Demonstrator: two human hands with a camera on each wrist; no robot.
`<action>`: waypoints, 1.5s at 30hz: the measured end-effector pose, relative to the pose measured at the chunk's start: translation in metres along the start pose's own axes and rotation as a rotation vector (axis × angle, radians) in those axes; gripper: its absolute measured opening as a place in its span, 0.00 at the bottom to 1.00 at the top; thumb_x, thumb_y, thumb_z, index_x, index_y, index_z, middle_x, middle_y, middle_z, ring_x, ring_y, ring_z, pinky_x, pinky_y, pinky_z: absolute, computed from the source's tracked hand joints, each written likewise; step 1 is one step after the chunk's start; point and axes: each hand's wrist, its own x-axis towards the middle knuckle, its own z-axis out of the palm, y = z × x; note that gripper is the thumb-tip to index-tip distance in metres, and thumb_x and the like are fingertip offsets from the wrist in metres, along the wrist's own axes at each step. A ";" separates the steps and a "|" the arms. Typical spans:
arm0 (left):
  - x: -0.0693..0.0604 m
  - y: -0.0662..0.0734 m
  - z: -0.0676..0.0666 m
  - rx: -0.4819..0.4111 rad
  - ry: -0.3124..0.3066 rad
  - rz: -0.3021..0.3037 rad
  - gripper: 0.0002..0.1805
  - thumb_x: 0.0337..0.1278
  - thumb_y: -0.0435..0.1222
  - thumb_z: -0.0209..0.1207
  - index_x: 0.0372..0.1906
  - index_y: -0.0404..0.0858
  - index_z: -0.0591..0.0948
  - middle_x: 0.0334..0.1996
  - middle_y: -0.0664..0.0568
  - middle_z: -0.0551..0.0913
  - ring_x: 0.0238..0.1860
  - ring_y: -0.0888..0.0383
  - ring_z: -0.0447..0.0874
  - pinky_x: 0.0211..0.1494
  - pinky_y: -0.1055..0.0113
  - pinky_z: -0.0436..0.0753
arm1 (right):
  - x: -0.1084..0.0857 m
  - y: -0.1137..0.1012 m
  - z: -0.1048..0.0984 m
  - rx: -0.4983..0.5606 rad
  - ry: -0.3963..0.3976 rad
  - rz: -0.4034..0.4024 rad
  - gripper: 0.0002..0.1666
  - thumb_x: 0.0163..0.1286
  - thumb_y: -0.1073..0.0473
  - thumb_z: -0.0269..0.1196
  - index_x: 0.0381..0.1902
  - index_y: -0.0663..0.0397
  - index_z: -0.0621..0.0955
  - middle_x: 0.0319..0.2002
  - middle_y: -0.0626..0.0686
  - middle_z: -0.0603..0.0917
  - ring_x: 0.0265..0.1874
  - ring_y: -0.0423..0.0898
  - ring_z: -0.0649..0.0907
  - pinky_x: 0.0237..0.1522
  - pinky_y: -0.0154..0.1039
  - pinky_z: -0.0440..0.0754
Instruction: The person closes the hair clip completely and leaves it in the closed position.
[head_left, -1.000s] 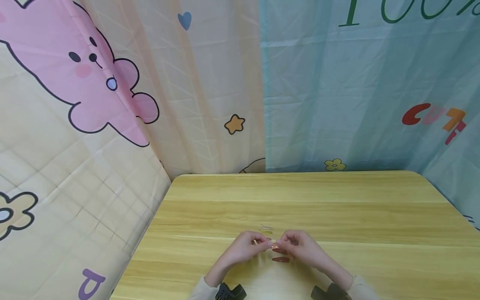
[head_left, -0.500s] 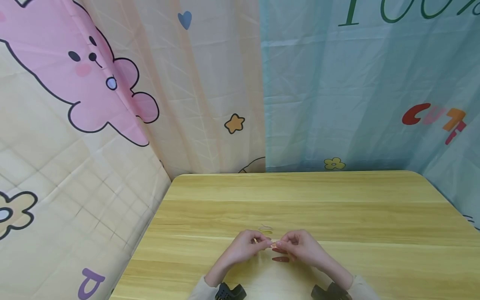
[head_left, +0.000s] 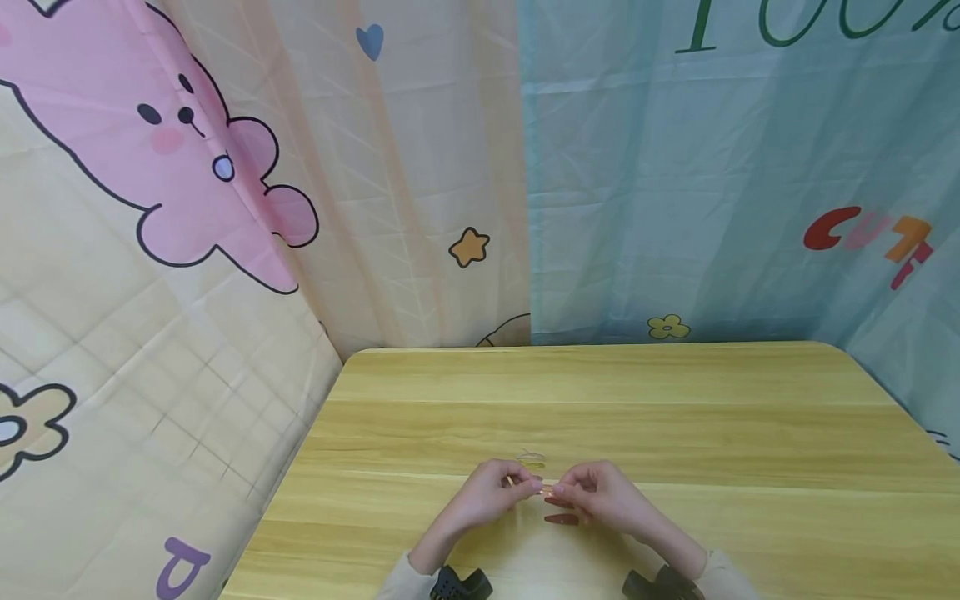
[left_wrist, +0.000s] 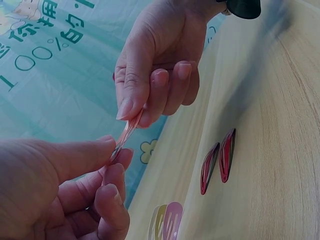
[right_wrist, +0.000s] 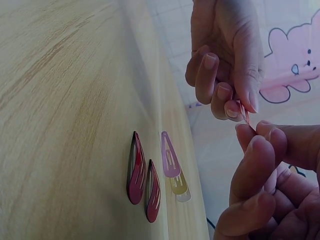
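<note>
A slim coral-orange snap hair clip is stretched between my two hands above the table. My left hand pinches one end between thumb and fingers. At the other end, the thumb and index finger of my right hand grip it, the remaining fingers curled. Fingertips cover both ends of the clip. Below the hands, two dark red snap hair clips lie side by side on the tabletop. Past them, a pink clip, a yellow clip and a whitish clip lie overlapping in a row.
The wood-grain table stretches away to a blue curtain and a cream one. On the left hangs printed cloth with a pink cartoon animal. Dark camera mounts sit at both wrists.
Both hands stay in almost the same place with the coral clip between them. The clip's angle shifts very slightly; the clips on the table lie still.
</note>
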 end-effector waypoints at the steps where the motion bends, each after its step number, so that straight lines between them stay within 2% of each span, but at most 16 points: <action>1: 0.000 0.000 0.000 -0.001 0.000 -0.001 0.10 0.61 0.43 0.60 0.32 0.41 0.85 0.28 0.48 0.83 0.19 0.67 0.70 0.20 0.74 0.69 | 0.000 0.000 0.000 0.010 -0.003 0.003 0.16 0.68 0.61 0.61 0.35 0.74 0.79 0.12 0.52 0.70 0.45 0.60 0.82 0.43 0.46 0.80; 9: 0.000 0.004 0.000 -0.014 0.001 0.009 0.10 0.61 0.41 0.61 0.32 0.39 0.84 0.27 0.46 0.82 0.17 0.67 0.68 0.19 0.75 0.68 | 0.001 -0.001 0.000 -0.004 -0.003 0.012 0.15 0.69 0.60 0.60 0.35 0.73 0.79 0.12 0.52 0.70 0.45 0.59 0.82 0.43 0.46 0.80; 14: -0.001 0.005 0.000 -0.038 0.000 0.004 0.09 0.61 0.40 0.60 0.32 0.38 0.84 0.28 0.47 0.82 0.17 0.66 0.68 0.19 0.75 0.68 | 0.000 0.000 0.000 -0.063 0.004 -0.001 0.15 0.69 0.59 0.60 0.35 0.70 0.79 0.12 0.51 0.71 0.38 0.59 0.85 0.41 0.44 0.81; 17: -0.002 0.004 0.000 -0.049 -0.001 0.001 0.08 0.61 0.39 0.60 0.32 0.38 0.84 0.29 0.47 0.82 0.18 0.65 0.68 0.19 0.75 0.67 | -0.001 0.001 0.002 -0.048 -0.004 -0.004 0.15 0.69 0.59 0.59 0.35 0.70 0.78 0.12 0.51 0.70 0.39 0.59 0.84 0.42 0.44 0.81; 18: -0.003 0.004 0.000 -0.053 -0.003 0.000 0.08 0.61 0.38 0.60 0.33 0.38 0.84 0.29 0.48 0.82 0.18 0.65 0.69 0.19 0.75 0.68 | -0.001 0.001 0.003 -0.026 -0.009 -0.006 0.14 0.70 0.60 0.59 0.35 0.71 0.78 0.12 0.52 0.70 0.43 0.59 0.83 0.43 0.45 0.80; 21: -0.004 0.002 0.000 -0.051 -0.015 0.001 0.08 0.62 0.38 0.60 0.33 0.37 0.83 0.29 0.48 0.82 0.18 0.64 0.69 0.20 0.74 0.68 | -0.002 0.002 0.005 -0.013 -0.017 -0.003 0.14 0.70 0.60 0.58 0.36 0.72 0.77 0.12 0.52 0.69 0.46 0.59 0.82 0.44 0.46 0.79; 26: -0.007 0.001 -0.002 -0.051 -0.051 0.010 0.09 0.64 0.37 0.58 0.35 0.35 0.83 0.30 0.46 0.82 0.19 0.63 0.70 0.20 0.75 0.68 | -0.003 0.003 0.008 -0.066 -0.020 -0.014 0.15 0.71 0.58 0.58 0.36 0.69 0.77 0.12 0.50 0.70 0.45 0.56 0.83 0.47 0.44 0.78; 33: -0.010 0.000 -0.006 -0.087 -0.091 0.041 0.09 0.64 0.38 0.58 0.34 0.35 0.82 0.30 0.40 0.80 0.16 0.67 0.67 0.18 0.76 0.64 | -0.004 0.003 0.009 -0.018 -0.060 -0.016 0.18 0.71 0.58 0.57 0.37 0.73 0.75 0.12 0.48 0.70 0.47 0.60 0.81 0.48 0.46 0.78; 39: -0.011 0.000 -0.006 -0.128 -0.110 0.055 0.07 0.64 0.36 0.58 0.33 0.36 0.81 0.29 0.39 0.79 0.16 0.66 0.66 0.17 0.76 0.62 | -0.004 0.001 0.008 -0.055 -0.068 -0.011 0.19 0.71 0.55 0.58 0.37 0.72 0.76 0.12 0.46 0.70 0.33 0.59 0.84 0.43 0.45 0.80; 42: -0.011 0.000 -0.007 -0.146 -0.116 0.058 0.06 0.63 0.36 0.58 0.33 0.36 0.81 0.29 0.40 0.78 0.17 0.64 0.67 0.17 0.76 0.62 | -0.003 0.000 0.008 -0.058 -0.075 -0.003 0.20 0.71 0.54 0.58 0.37 0.72 0.76 0.13 0.46 0.71 0.22 0.51 0.81 0.39 0.43 0.81; 45: -0.011 0.000 -0.007 -0.152 -0.119 0.063 0.06 0.63 0.36 0.58 0.34 0.37 0.81 0.29 0.43 0.78 0.17 0.63 0.67 0.17 0.76 0.62 | -0.003 0.000 0.008 -0.057 -0.078 0.007 0.20 0.71 0.54 0.58 0.38 0.73 0.76 0.13 0.46 0.71 0.16 0.44 0.74 0.33 0.39 0.80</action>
